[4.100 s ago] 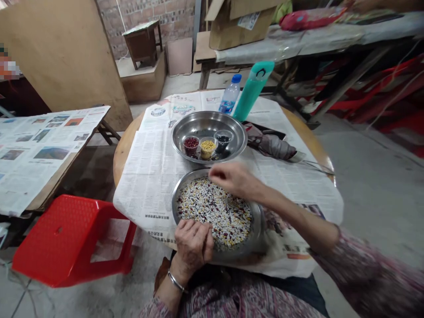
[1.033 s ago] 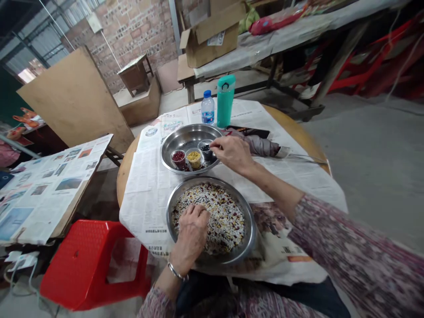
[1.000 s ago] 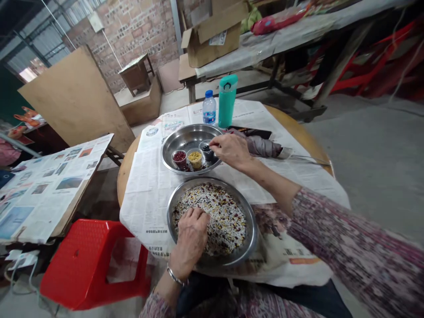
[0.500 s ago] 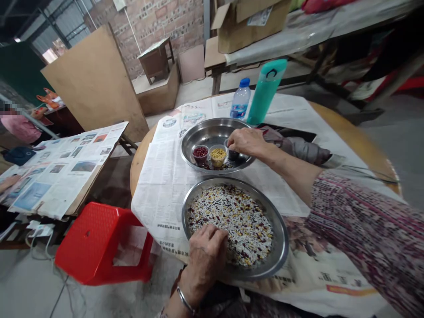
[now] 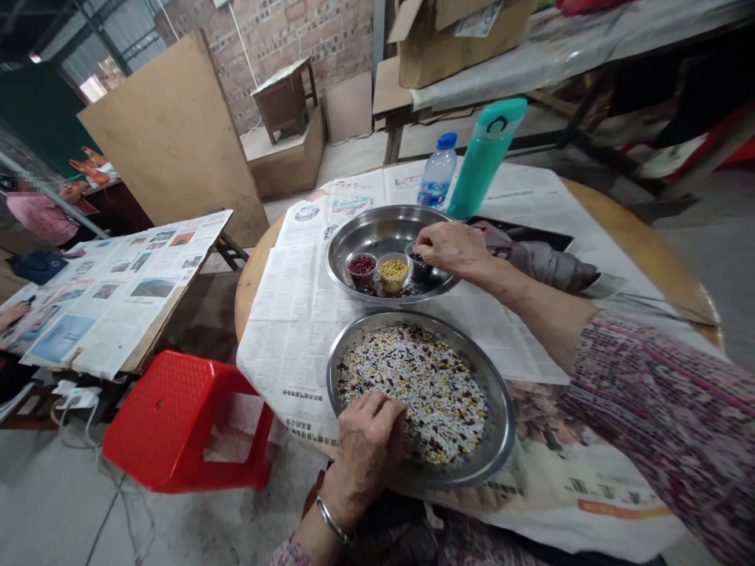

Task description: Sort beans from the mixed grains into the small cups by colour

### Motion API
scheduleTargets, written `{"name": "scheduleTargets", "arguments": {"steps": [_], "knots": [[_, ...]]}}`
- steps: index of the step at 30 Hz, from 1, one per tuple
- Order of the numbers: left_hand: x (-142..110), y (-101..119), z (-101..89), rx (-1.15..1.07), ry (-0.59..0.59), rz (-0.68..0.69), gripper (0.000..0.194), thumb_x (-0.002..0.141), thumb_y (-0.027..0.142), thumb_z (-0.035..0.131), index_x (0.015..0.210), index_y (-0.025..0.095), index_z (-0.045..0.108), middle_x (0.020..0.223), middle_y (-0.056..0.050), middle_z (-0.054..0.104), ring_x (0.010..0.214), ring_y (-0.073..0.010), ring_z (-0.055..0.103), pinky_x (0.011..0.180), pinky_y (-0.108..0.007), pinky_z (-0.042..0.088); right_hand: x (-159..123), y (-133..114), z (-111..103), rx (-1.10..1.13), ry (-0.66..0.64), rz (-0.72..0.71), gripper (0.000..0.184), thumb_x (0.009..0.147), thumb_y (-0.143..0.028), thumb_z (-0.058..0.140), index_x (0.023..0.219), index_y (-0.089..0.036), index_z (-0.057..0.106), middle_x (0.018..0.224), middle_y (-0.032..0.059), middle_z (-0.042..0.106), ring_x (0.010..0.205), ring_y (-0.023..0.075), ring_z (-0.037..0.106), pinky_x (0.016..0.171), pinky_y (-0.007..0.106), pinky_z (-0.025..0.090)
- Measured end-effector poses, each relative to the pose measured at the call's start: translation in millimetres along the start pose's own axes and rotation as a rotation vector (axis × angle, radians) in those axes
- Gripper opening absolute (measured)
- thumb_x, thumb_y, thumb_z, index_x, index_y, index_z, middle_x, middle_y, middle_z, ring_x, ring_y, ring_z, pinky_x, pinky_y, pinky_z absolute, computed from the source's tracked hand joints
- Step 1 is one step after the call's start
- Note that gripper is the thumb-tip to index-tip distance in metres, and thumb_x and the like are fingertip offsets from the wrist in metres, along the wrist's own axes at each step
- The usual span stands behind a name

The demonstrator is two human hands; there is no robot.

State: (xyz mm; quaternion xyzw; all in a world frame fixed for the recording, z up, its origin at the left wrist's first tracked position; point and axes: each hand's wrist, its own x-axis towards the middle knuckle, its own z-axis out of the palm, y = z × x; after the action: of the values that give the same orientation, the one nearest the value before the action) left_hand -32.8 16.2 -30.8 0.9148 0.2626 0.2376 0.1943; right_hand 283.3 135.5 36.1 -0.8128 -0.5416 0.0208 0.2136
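Note:
A steel basin [image 5: 508, 440] close to me holds white grains mixed with yellow, dark red and black beans [image 5: 413, 385]. My left hand [image 5: 371, 440], a bracelet on its wrist, rests at the basin's left front rim with fingers curled together; whatever they hold is hidden. A second steel basin [image 5: 354, 228] stands just beyond it. Inside are three small clear cups: one of dark red beans [image 5: 362, 267], one of yellow beans [image 5: 393, 272], one of black beans [image 5: 420, 267]. My right hand [image 5: 451, 248] hovers at the black-bean cup, fingertips pinched together, their contents too small to see.
Newspaper [image 5: 283, 314] covers the round table. Behind the far basin stand a water bottle [image 5: 437, 173] and a teal flask [image 5: 488, 161], with grey cloth [image 5: 536, 263] to their right. A red stool [image 5: 171, 417] is at left, near another newspaper-covered table [image 5: 130, 291] where another person's hand shows.
My right hand has lifted slightly and shifted right, so more of the black-bean cup shows. My left hand stays at the near basin's rim. The whole view has shifted a little.

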Motion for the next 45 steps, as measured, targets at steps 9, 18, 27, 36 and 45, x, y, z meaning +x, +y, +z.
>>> {"name": "scheduleTargets", "arguments": {"steps": [9, 18, 27, 36, 45], "knots": [[-2.1, 2.6, -2.0, -0.128, 0.245, -0.047, 0.026, 0.096, 0.005, 0.042, 0.116, 0.018, 0.053, 0.105, -0.009, 0.061, 0.102, -0.0184, 0.058, 0.093, -0.034, 0.052, -179.0, -37.5, 16.6, 0.257, -0.213, -0.601, 0.020, 0.095, -0.025, 0.048, 0.085, -0.018, 0.064, 0.082, 0.0049, 0.066, 0.076, 0.0164, 0.058, 0.069, 0.029, 0.042], [-1.0, 0.6, 0.4, -0.116, 0.271, -0.017, 0.020, 0.096, 0.006, 0.045, 0.109, 0.018, 0.053, 0.100, -0.008, 0.060, 0.097, -0.0196, 0.057, 0.087, -0.036, 0.052, -204.2, -30.7, 50.1, 0.021, -0.165, -0.637, 0.019, 0.089, -0.009, 0.049, 0.092, -0.018, 0.065, 0.090, 0.0069, 0.065, 0.086, 0.0189, 0.056, 0.077, 0.030, 0.044], [-1.5, -0.7, 1.6, -0.102, 0.286, -0.006, 0.022, 0.096, 0.008, 0.043, 0.112, 0.018, 0.054, 0.102, -0.008, 0.060, 0.102, -0.0198, 0.058, 0.091, -0.037, 0.052, -192.8, -43.2, 52.1, 0.024, -0.165, -0.436, 0.021, 0.094, -0.028, 0.052, 0.108, -0.017, 0.063, 0.106, 0.0128, 0.061, 0.101, 0.0250, 0.056, 0.081, 0.036, 0.050], [-3.7, -3.2, 4.2, -0.116, 0.346, -0.030, 0.025, 0.099, 0.009, 0.035, 0.115, 0.017, 0.053, 0.106, -0.010, 0.058, 0.106, -0.0196, 0.055, 0.093, -0.037, 0.050, -209.8, -63.9, 64.9, 0.219, -0.292, -0.848, 0.015, 0.087, -0.018, 0.056, 0.097, -0.014, 0.067, 0.114, 0.0149, 0.062, 0.105, 0.0256, 0.053, 0.089, 0.043, 0.049], [-2.8, -2.6, 2.2, -0.046, 0.410, -0.022, 0.027, 0.097, 0.009, 0.040, 0.121, 0.016, 0.050, 0.121, -0.014, 0.052, 0.119, -0.0232, 0.049, 0.103, -0.047, 0.044, -147.7, -78.0, 63.8, 0.142, -0.250, -0.926, 0.024, 0.091, -0.030, 0.056, 0.105, -0.014, 0.066, 0.112, 0.0147, 0.061, 0.105, 0.0257, 0.051, 0.091, 0.044, 0.043]]}}
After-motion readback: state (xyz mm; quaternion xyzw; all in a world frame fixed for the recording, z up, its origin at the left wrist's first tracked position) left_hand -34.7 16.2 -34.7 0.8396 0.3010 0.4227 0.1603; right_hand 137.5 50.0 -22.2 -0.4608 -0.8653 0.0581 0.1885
